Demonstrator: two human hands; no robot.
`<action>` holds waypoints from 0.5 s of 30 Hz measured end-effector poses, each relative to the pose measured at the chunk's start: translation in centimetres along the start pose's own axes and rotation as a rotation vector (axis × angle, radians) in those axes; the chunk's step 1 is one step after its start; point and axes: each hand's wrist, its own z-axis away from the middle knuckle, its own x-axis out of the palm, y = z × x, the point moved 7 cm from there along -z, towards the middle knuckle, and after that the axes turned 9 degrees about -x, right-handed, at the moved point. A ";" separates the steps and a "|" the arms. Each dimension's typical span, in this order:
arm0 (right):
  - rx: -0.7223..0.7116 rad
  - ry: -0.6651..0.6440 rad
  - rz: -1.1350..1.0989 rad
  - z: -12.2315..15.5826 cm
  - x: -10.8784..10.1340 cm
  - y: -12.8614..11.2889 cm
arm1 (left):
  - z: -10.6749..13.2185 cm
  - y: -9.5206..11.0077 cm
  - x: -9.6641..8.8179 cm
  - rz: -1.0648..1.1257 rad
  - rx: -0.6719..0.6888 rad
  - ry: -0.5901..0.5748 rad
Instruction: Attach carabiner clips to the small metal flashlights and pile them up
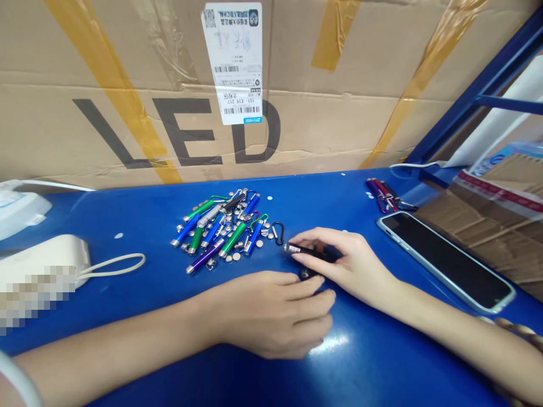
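My right hand (352,260) grips a slim black pen-size flashlight (306,250) with a silver end, its thumb below and fingers above. Just below it, my left hand (284,316) is closed, fingers curled, with a small black end cap (304,273) at the index fingertip; the thumb is hidden. A black carabiner clip (278,233) lies on the blue table (161,350) beyond the hands. To its left is a pile of similar small flashlights in blue, green (233,239), purple (205,255) and black, mixed with clips and several button cells (236,257).
A phone (449,260) lies at the right, near a few purple, red and dark flashlights (382,195). A white device with a strap loop (51,260) sits at the left. A large cardboard box (127,68) stands behind the table; another carton (487,220) is at the right.
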 end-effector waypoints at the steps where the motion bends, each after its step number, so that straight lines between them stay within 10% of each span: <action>1: -0.021 -0.024 0.015 0.0 0.2 -0.2 | -0.1 -0.2 0.2 0.022 -0.020 -0.028; 15: 0.074 0.309 -0.167 0.5 -1.6 0.8 | 0.2 -2.3 -0.4 -0.112 -0.394 0.092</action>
